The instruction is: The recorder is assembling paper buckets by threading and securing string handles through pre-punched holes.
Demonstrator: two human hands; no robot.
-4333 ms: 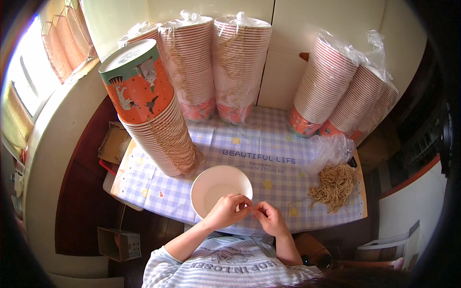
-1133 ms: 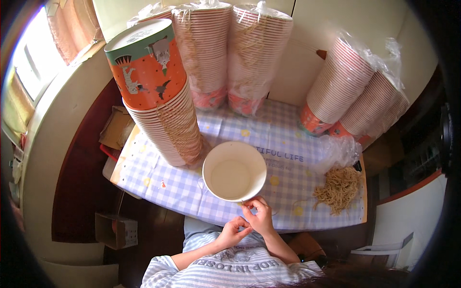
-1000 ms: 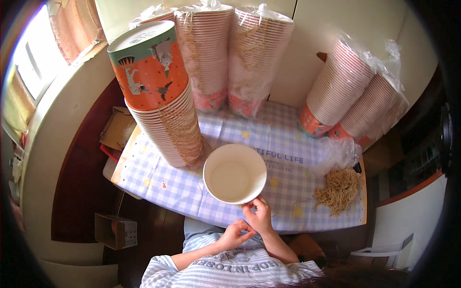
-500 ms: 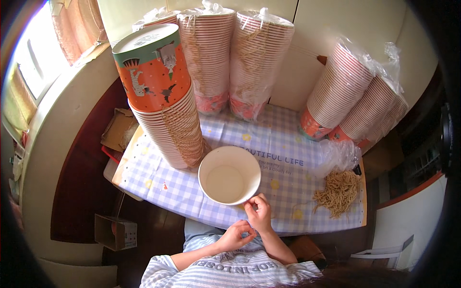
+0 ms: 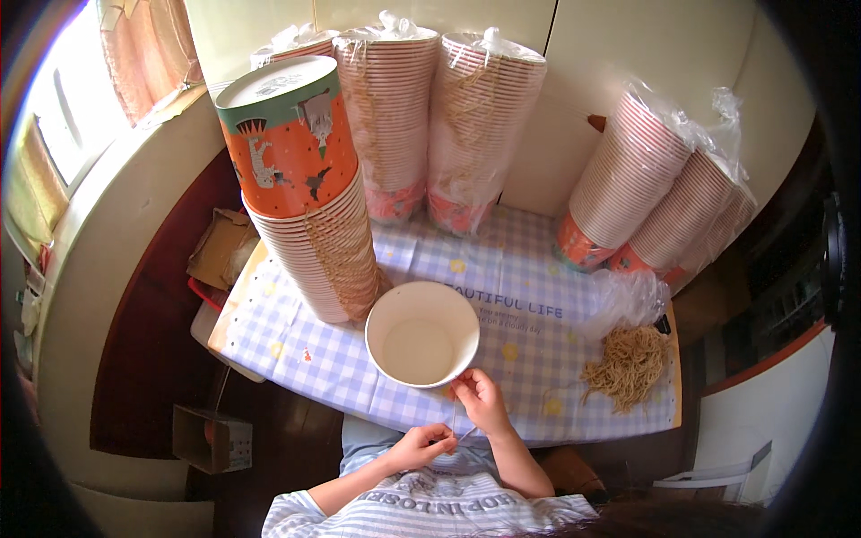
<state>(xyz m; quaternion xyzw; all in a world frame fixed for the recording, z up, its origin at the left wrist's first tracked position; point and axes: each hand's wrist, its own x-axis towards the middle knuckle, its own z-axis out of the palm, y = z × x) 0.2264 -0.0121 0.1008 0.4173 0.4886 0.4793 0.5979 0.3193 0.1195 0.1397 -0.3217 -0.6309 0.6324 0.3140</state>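
Observation:
A white-lined paper bucket [image 5: 421, 334] stands at the front of the table with its open mouth facing up. My right hand [image 5: 482, 403] is closed at the bucket's near right rim, thumb and fingertips pinched there. Lower and to the left, my left hand [image 5: 420, 448] pinches a thin cord [image 5: 454, 414] that runs up toward the rim. Whether my right fingers also hold the cord is too small to tell. Behind the bucket on the left rises a tall stack of nested buckets [image 5: 309, 255], wound with cords down its side, topped by an upturned orange and green bucket [image 5: 291, 148].
Several plastic-wrapped bucket stacks [image 5: 484, 134] line the back, with more leaning stacks [image 5: 628, 179] at the right. A heap of tan cords [image 5: 626, 368] and a crumpled clear bag [image 5: 619, 303] lie on the right of the checked tablecloth [image 5: 341, 381]. An open cardboard box [image 5: 213, 439] sits below left.
My left hand has moved down and slightly left, away from the right hand, and the cord now shows stretched between hand and rim. The right hand stays at the rim. The view has shifted slightly.

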